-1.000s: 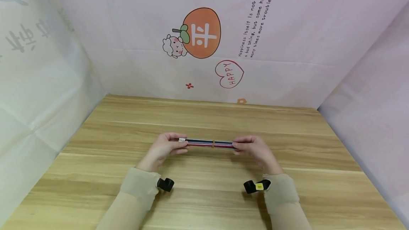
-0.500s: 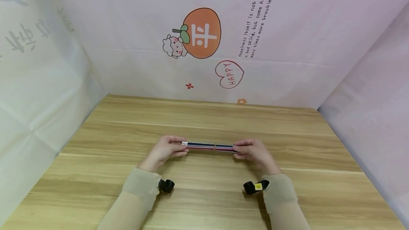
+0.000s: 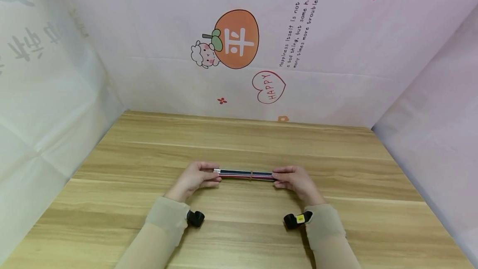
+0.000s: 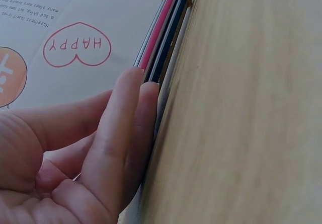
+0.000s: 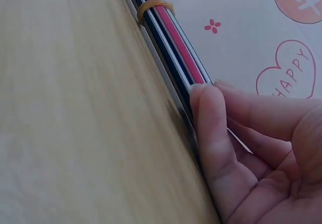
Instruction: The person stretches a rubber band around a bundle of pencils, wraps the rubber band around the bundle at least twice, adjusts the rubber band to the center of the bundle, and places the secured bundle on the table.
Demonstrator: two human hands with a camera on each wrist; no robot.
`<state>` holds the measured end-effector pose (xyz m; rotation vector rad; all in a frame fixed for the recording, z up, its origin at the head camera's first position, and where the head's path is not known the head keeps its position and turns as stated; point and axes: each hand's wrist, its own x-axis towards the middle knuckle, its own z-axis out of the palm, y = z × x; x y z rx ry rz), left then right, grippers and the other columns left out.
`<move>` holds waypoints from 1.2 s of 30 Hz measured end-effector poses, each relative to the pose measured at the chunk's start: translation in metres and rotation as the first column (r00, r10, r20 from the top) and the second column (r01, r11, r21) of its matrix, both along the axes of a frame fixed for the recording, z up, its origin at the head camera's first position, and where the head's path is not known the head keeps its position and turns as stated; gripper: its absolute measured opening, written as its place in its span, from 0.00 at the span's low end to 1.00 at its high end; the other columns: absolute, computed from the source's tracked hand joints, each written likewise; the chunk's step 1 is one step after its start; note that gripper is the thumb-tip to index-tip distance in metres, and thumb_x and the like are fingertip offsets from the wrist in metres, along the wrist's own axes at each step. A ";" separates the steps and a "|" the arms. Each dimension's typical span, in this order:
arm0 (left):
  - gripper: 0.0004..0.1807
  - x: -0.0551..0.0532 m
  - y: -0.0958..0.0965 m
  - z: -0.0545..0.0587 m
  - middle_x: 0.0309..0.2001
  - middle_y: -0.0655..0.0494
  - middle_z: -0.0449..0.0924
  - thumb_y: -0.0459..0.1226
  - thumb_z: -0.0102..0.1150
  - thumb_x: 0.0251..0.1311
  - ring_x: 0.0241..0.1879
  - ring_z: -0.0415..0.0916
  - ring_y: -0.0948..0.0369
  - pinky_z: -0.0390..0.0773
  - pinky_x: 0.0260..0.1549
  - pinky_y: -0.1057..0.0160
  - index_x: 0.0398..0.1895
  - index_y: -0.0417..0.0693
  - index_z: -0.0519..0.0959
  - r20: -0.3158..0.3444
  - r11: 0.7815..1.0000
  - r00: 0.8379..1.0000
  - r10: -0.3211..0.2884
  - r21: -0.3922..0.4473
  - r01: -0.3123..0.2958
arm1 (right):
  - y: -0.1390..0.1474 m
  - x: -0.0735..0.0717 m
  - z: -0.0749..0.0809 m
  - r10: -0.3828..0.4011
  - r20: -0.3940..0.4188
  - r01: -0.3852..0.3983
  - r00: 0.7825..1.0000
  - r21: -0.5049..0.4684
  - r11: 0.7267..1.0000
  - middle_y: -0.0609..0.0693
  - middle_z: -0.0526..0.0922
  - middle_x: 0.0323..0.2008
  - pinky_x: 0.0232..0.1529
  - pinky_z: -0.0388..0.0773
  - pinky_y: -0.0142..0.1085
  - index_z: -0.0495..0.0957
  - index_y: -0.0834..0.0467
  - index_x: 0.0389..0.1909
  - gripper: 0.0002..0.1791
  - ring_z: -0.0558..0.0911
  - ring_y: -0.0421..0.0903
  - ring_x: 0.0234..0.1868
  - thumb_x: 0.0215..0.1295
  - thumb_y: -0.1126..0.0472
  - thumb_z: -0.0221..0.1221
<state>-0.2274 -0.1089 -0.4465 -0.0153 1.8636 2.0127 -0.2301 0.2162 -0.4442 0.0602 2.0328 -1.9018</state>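
Observation:
A slim bundle of pencils [image 3: 235, 174], dark blue, pink and white, lies crosswise between both hands in the head view. Around it, right of its middle, runs a tan rubber band [image 3: 251, 175]. My left hand [image 3: 192, 178] pinches the left end, where a whitish tip shows between thumb and fingers. At the opposite end my right hand [image 3: 297, 181] pinches the bundle the same way, covering its tip. Both wrist views show the pencils [image 4: 163, 35] close above the wood surface; whether they touch it I cannot tell.
The wood-grain table [image 3: 239, 223] spreads under both arms. A printed white sheet [image 3: 160, 53] hangs behind it, with further pale sheets at both sides. Each wrist wears a beige band with a small black camera [image 3: 195, 218].
Both hands have moved the bundle slightly nearer to the body and down in the head view. Each hand still pinches its own end.

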 end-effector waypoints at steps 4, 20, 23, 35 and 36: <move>0.21 -0.001 -0.001 -0.001 0.47 0.39 0.82 0.24 0.52 0.68 0.38 0.84 0.59 0.88 0.46 0.58 0.63 0.25 0.70 -0.008 1.000 1.000 -0.011 -0.002 0.011 | 0.001 -0.001 -0.001 -0.007 0.001 0.007 1.000 -0.009 1.000 0.48 0.85 0.36 0.37 0.87 0.29 0.68 0.80 0.60 0.23 0.86 0.40 0.31 0.68 0.70 0.58; 0.21 -0.006 0.001 -0.006 0.50 0.37 0.80 0.24 0.52 0.68 0.37 0.84 0.60 0.88 0.46 0.57 0.63 0.25 0.69 -0.007 1.000 1.000 0.000 -0.004 0.000 | 0.005 -0.002 -0.004 -0.036 0.005 0.036 0.999 -0.034 0.999 0.46 0.86 0.37 0.38 0.87 0.29 0.68 0.79 0.61 0.24 0.86 0.41 0.31 0.68 0.70 0.58; 0.21 -0.007 0.002 -0.007 0.52 0.36 0.79 0.23 0.51 0.68 0.37 0.84 0.60 0.88 0.46 0.58 0.63 0.26 0.69 -0.004 1.000 1.000 0.012 -0.012 -0.012 | 0.005 -0.002 -0.004 -0.041 0.001 0.041 0.999 -0.035 0.999 0.46 0.86 0.38 0.38 0.87 0.29 0.68 0.79 0.61 0.24 0.86 0.41 0.31 0.69 0.70 0.57; 0.22 -0.010 0.005 -0.005 0.48 0.38 0.79 0.22 0.49 0.67 0.39 0.83 0.59 0.88 0.46 0.60 0.64 0.25 0.68 0.001 0.999 1.000 0.028 -0.025 -0.028 | 0.010 -0.002 -0.004 -0.055 -0.005 0.055 0.998 -0.067 0.996 0.46 0.85 0.38 0.41 0.87 0.29 0.65 0.80 0.62 0.23 0.86 0.40 0.32 0.71 0.71 0.54; 0.22 -0.010 0.005 -0.005 0.48 0.37 0.79 0.22 0.49 0.67 0.39 0.83 0.59 0.88 0.46 0.59 0.64 0.26 0.68 0.000 0.999 1.000 0.028 -0.026 -0.028 | 0.010 -0.002 -0.004 -0.055 -0.007 0.054 0.998 -0.066 0.996 0.46 0.85 0.38 0.41 0.87 0.29 0.65 0.80 0.62 0.24 0.86 0.40 0.32 0.71 0.71 0.54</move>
